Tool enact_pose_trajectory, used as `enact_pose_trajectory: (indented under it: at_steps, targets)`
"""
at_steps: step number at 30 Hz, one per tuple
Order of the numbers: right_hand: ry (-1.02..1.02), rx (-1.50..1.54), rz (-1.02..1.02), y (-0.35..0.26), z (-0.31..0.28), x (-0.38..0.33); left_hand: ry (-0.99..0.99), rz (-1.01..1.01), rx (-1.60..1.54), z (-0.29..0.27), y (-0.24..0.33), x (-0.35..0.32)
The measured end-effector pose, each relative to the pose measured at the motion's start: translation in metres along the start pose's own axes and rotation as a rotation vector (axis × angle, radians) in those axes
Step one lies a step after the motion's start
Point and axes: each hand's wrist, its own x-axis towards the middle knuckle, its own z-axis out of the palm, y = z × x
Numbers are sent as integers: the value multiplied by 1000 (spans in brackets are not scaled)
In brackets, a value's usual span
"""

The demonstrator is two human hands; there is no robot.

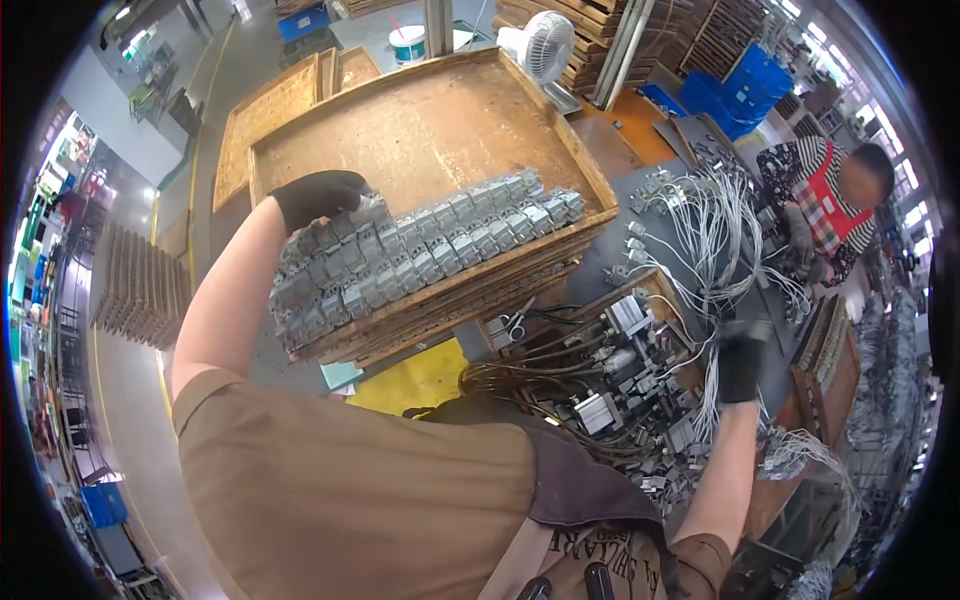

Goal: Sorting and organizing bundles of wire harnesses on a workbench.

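My left hand (318, 196), in a dark glove, is at the left end of a wooden tray (420, 125), its fingers closed on a small grey metal block (371, 210). Rows of similar grey metal blocks (430, 248) fill the near side of that tray, which lies on a stack of others. My right hand (743, 358), also gloved, is over the right side of the workbench beside a bundle of white cables (712, 225). Motion smears its fingers, so whether they grip anything is unclear. Left of it stands a machine fixture (600, 412) with metal cylinders and dark hoses.
Scissors (516, 322) lie between the tray stack and the fixture. Across the bench a person in a red apron (828, 195) has gloved hands by the cables. A white fan (548, 47) stands behind the tray; blue crates (745, 90) are at the back right.
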Motion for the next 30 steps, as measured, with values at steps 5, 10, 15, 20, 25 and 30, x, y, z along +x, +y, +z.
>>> enact_pose_trajectory:
  at_steps: [5,10,15,20,25,30]
  targets:
    - [-717,-29,60,-102,19,-7,143,292,-126,-4,1,4]
    - [-652,154,97,-94,-3,-16,127,777,-250,37,127,1]
    - [-560,269,228,-98,-5,-25,-363,741,-484,195,223,69]
    - [-501,158,334,-92,-34,-65,-489,672,-17,393,211,93]
    - [-677,113,262,-71,-43,-83,-597,961,-239,522,119,143]
    - [-760,512,61,-26,-13,-73,-1161,-24,-891,467,191,140]
